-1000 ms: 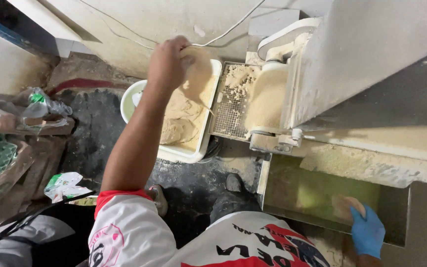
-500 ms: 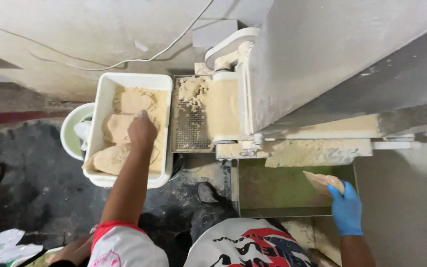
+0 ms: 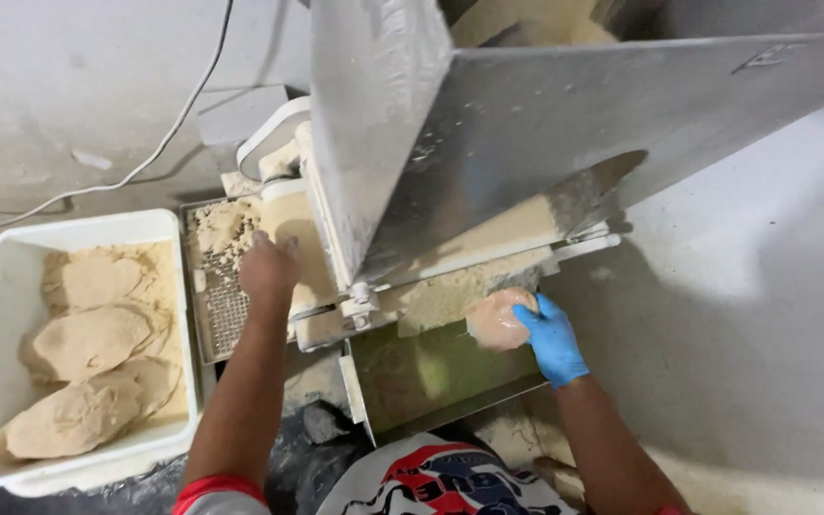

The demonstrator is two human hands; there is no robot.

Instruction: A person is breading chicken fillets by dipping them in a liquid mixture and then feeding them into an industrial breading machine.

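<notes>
The right hand (image 3: 547, 336), in a blue glove, is gripping a pale raw cutlet (image 3: 496, 319) by its edge and holding it just beside the crumb-coated belt (image 3: 450, 291) under the metal hopper (image 3: 488, 143), apparently because that is where pieces are entering the breading machine. The left hand (image 3: 267, 267), bare, is resting palm down on the outlet end beside the wire mesh tray (image 3: 221, 296); whether its fingers are closing on anything cannot be told, since they are partly hidden. Loose crumb is lying on the mesh. The white tub (image 3: 11, 257) to the left is holding several breaded cutlets (image 3: 83, 343) in loose crumb
</notes>
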